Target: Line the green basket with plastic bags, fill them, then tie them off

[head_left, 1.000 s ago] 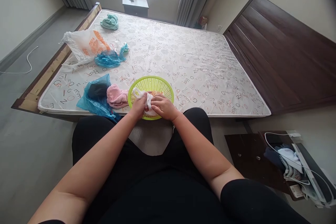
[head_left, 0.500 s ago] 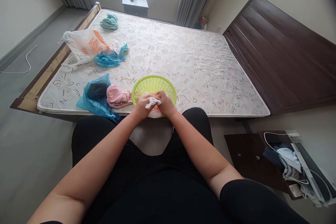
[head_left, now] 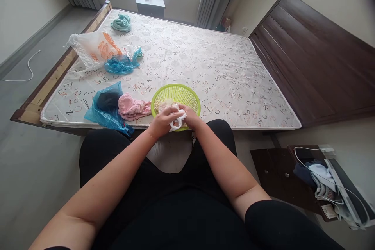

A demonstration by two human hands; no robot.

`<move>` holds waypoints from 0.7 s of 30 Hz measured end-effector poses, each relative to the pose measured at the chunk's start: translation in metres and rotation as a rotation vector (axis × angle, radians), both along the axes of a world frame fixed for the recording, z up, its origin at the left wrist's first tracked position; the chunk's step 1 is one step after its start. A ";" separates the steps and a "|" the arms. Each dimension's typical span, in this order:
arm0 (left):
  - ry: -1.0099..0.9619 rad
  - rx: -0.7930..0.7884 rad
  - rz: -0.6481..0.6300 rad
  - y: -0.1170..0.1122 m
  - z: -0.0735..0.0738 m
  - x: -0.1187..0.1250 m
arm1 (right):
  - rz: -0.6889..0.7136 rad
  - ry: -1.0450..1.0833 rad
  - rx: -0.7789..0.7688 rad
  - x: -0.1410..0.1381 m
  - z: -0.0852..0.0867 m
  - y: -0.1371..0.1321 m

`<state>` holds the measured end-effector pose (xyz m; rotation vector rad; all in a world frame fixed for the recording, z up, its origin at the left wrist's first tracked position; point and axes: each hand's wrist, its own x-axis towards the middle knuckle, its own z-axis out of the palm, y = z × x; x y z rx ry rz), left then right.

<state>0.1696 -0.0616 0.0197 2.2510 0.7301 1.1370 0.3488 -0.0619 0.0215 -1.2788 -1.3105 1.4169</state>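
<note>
Both hands meet over a lime-green plastic basket (head_left: 187,93) at the mattress's near edge. My left hand (head_left: 163,122) is closed on a thin white plastic bag (head_left: 178,122), its bunched top between my hands. My right hand (head_left: 191,118) grips the same bag from the other side, with its fingertips partly hidden. Part of the bag hangs down over the basket's near rim; its contents I cannot make out. A pink towel (head_left: 131,107) lies crumpled against the basket's left side. Beside it sits an open blue plastic bag (head_left: 102,105) with something dark in it.
Farther back on the patterned mattress (head_left: 222,74) lie a clear bag with orange print (head_left: 93,49), a knotted blue bag (head_left: 120,64) and a teal cloth roll (head_left: 121,23). A dark headboard (head_left: 316,54) stands right. Below it, a brown nightstand (head_left: 271,174) holds clothes and a cable.
The basket has shifted slightly right, along with both hands. The white bag's bunched top is now more spread, with a loop hanging between the hands.
</note>
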 end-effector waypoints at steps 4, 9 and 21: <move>0.037 -0.049 0.047 0.005 0.001 -0.003 | 0.134 0.286 -0.159 0.013 0.013 -0.001; 0.053 -0.002 0.042 0.009 0.002 -0.004 | 0.068 0.365 -0.167 0.016 0.021 0.000; -0.058 -0.068 0.329 0.011 0.008 -0.015 | -0.275 0.265 -0.045 0.012 0.013 0.003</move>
